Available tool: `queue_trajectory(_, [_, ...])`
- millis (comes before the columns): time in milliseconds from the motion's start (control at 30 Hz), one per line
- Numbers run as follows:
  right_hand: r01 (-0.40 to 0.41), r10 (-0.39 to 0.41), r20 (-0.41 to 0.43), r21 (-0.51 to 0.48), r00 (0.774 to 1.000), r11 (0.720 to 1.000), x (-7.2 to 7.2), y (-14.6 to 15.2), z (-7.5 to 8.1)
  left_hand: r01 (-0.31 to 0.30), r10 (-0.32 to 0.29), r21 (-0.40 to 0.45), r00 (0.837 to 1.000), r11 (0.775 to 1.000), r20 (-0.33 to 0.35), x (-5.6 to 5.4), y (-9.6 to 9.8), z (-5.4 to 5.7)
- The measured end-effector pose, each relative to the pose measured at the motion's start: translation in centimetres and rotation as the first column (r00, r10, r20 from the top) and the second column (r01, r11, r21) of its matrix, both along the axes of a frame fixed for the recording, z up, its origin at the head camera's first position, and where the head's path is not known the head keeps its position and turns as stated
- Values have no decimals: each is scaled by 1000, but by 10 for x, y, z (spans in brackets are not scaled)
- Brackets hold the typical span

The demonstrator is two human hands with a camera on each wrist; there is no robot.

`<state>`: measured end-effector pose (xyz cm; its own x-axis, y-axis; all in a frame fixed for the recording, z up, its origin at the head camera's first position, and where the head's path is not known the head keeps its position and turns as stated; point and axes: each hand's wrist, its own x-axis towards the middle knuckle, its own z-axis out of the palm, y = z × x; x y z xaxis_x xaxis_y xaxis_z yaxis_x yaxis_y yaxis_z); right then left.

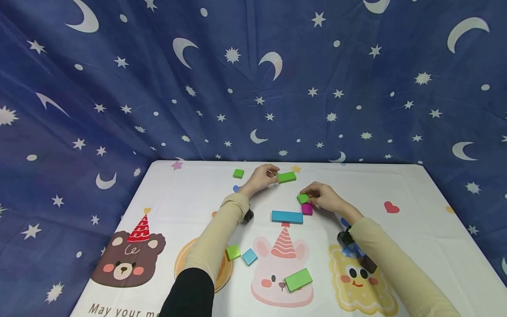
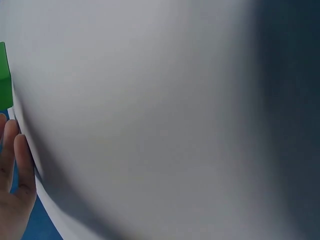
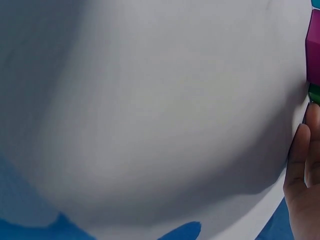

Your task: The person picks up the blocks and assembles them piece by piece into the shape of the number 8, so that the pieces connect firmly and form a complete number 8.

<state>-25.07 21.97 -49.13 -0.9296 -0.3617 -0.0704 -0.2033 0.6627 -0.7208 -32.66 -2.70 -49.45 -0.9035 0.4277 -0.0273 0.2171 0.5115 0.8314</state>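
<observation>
My right hand (image 1: 325,197) pinches a small green block (image 1: 303,199) between thumb and fingers. That block borders a magenta block (image 1: 306,209), which meets the right end of a long blue block (image 1: 287,217). In the right wrist view, fingertips come right up to the green block's edge (image 3: 314,93), beside the magenta block (image 3: 313,47). Farther back, my left hand (image 1: 261,179) is at the left end of a longer green block (image 1: 287,177), its fingers loosely bent. The left wrist view has extended fingers (image 2: 22,160) just below a green block (image 2: 5,80).
A small green block (image 1: 238,174) lies at the back left. Nearer are a green block (image 1: 233,252), a light blue block (image 1: 249,256) and a larger green block (image 1: 299,280). A dark brown block (image 1: 368,264) lies beside my right forearm. A starry blue curtain (image 1: 237,110) hangs behind the table.
</observation>
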Motion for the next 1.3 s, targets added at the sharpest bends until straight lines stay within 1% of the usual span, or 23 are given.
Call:
queue_trajectory(333, [7, -7, 13, -9, 1000, 1000, 0, 0, -1, -12, 11, -36, 1000, 999, -14, 0, 7, -1])
queue_trajectory(667, [12, -12, 26, -8, 1000, 1000, 0, 1, -1, -39, 36, -78, 999, 996, -37, 0, 12, -3])
queue_trajectory(1067, [7, -7, 17, -16, 1000, 1000, 0, 0, -2, -42, 36, -124, 998, 991, -52, 0, 13, -1])
queue_trajectory(1300, [7, -7, 12, -21, 1000, 1000, 1, 1, -2, -37, 27, -159, 997, 987, -67, -1, 14, -2])
